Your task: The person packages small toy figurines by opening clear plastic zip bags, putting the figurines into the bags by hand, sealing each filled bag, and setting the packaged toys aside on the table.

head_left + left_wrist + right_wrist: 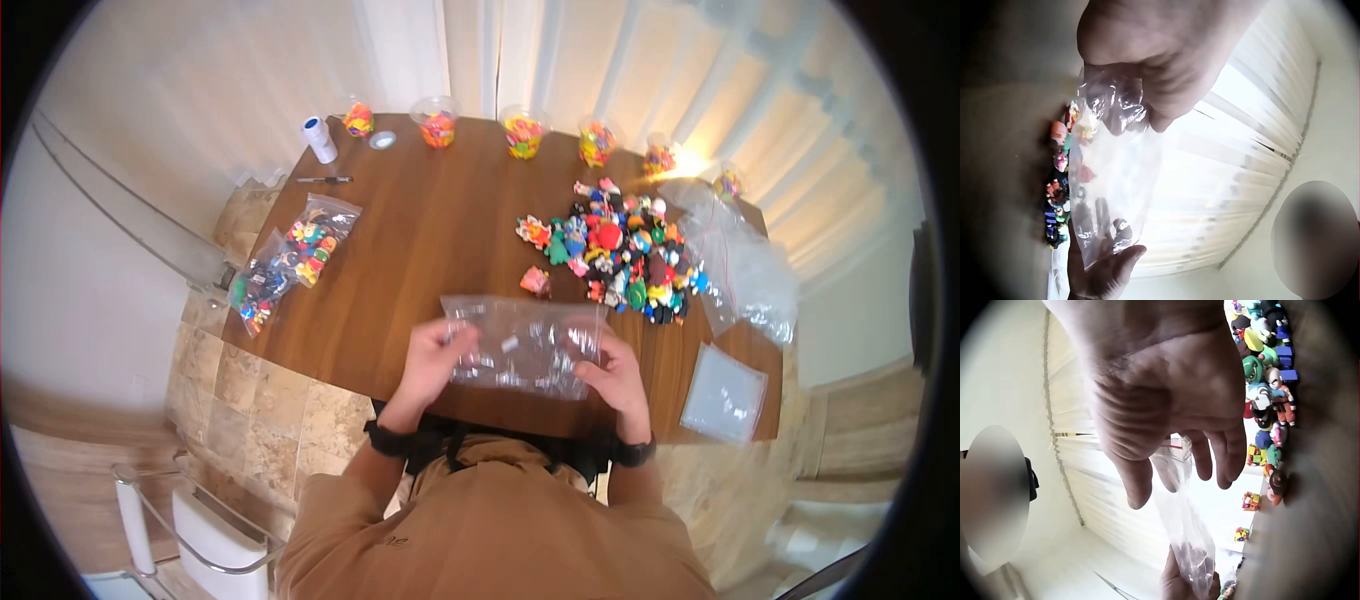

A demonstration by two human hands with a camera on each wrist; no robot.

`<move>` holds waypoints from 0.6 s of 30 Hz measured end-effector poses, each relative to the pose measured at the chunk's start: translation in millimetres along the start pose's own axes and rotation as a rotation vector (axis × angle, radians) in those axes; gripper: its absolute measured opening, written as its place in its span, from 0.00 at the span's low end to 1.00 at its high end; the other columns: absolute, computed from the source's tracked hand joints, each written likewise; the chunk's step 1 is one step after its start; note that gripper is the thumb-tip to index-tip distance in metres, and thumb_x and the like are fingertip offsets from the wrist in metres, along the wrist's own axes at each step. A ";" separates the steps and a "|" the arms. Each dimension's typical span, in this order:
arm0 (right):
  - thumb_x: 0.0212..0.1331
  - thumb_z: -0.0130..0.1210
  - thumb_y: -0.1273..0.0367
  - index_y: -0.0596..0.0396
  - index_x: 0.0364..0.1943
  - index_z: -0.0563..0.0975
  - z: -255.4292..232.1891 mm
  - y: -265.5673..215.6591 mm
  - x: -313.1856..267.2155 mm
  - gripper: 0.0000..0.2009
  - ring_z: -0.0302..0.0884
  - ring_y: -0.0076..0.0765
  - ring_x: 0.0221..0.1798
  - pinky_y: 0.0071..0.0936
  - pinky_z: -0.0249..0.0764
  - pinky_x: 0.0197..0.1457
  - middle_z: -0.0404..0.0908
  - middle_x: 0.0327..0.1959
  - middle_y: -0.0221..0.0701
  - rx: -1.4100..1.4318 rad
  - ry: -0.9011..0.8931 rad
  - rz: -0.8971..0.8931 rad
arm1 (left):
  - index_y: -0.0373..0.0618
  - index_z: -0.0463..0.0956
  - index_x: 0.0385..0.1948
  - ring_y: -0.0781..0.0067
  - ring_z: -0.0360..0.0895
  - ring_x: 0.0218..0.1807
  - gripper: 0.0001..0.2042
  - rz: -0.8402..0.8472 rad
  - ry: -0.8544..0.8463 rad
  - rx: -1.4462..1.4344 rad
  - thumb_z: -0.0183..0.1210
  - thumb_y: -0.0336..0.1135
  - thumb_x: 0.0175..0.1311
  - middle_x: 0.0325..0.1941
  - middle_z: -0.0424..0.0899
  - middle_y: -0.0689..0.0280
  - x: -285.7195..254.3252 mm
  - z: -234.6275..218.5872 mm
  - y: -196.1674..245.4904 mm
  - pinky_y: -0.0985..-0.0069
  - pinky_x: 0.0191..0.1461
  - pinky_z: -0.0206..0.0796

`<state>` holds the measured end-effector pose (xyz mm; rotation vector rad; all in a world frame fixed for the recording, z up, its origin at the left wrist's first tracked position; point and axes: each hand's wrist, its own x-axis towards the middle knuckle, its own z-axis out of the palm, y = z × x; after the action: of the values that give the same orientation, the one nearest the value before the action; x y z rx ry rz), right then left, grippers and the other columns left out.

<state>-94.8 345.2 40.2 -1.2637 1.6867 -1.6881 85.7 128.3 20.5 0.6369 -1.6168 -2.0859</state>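
Observation:
Both hands stretch a clear plastic zip bag [520, 350] over the near edge of the table. The left hand [432, 360] pinches the bag's left end between thumb and fingers, crumpling the film there in the left wrist view. At the other end, the right hand [614, 376] grips the bag [1179, 500] between thumb and forefinger, its other fingers extended. A small white label shows on the film, and a red zip line runs by the right fingers. Just beyond the bag lie a small pinkish figure [535, 281] and a big pile of colourful toy figures [640, 250].
Filled bags of figures [310, 240] lie at the left, near a pen [326, 180] and a white bottle [321, 142]. Several clear cups [437, 127] of bright pieces line the far edge. Large clear bags [745, 275] and a flat bag stack [724, 393] lie at the right.

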 end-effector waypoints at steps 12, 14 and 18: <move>0.68 0.56 0.70 0.61 0.38 0.80 20.2 -6.7 -15.9 0.07 0.75 0.17 0.36 0.20 0.72 0.40 0.80 0.32 0.24 0.155 -0.021 0.302 | 0.32 0.82 0.37 0.78 0.81 0.31 0.08 -0.013 0.071 -0.224 0.58 0.29 0.69 0.31 0.84 0.64 -39.0 -22.0 -20.5 0.80 0.38 0.74; 0.70 0.54 0.68 0.62 0.38 0.80 18.3 -9.0 -20.7 0.10 0.76 0.18 0.36 0.19 0.72 0.41 0.80 0.33 0.25 0.159 0.022 0.258 | 0.32 0.82 0.36 0.77 0.81 0.31 0.09 -0.015 0.058 -0.211 0.58 0.30 0.70 0.30 0.84 0.64 -38.7 -23.7 -23.4 0.80 0.38 0.74; 0.72 0.51 0.65 0.62 0.37 0.80 18.2 -10.0 -29.2 0.13 0.76 0.19 0.36 0.20 0.72 0.41 0.80 0.32 0.26 0.220 0.174 0.335 | 0.32 0.81 0.34 0.76 0.81 0.31 0.09 -0.020 0.055 -0.135 0.57 0.30 0.70 0.30 0.84 0.63 -38.8 -15.7 -13.0 0.79 0.38 0.74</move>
<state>-62.7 361.1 38.2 -0.7071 1.6438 -1.7554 125.6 141.9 8.3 0.6602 -1.4318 -2.1512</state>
